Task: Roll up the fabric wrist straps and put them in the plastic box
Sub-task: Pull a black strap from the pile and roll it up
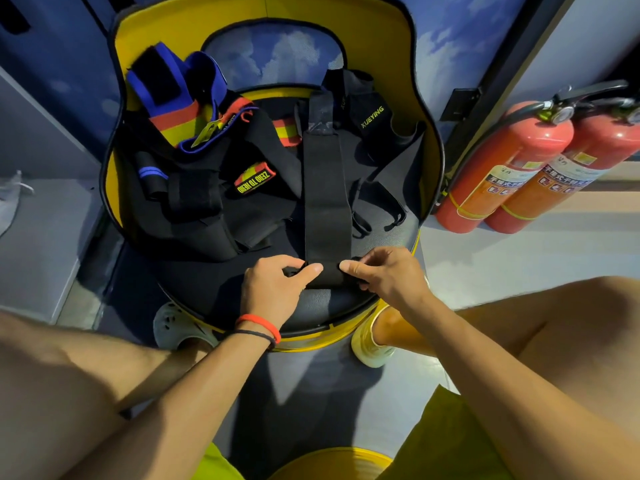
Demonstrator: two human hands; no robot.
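Step in hand: rolling, at its start. One long black wrist strap [325, 188] lies flat and straight down the centre of the frame, on the black seat of a yellow chair [318, 306], running from the strap heap at upper centre to the hands at mid-frame.

Left hand [273, 289]: thumb and curled fingers pinch the strap's near end from the left. Right hand [384, 275]: the same grasp from the right. Between them the near end is turned into a small, tight fold; most of the length is unrolled.

Other straps [194, 188], black, blue and red-yellow, are heaped loose on the left and upper part of the seat, none rolled. Two fire extinguishers [502, 168] stand at right.

Plastic box: not in view.

Next move, as judged: roll away from the body, keeping both edges level so the coil does not cone, then hold the coil closed while finding the box.
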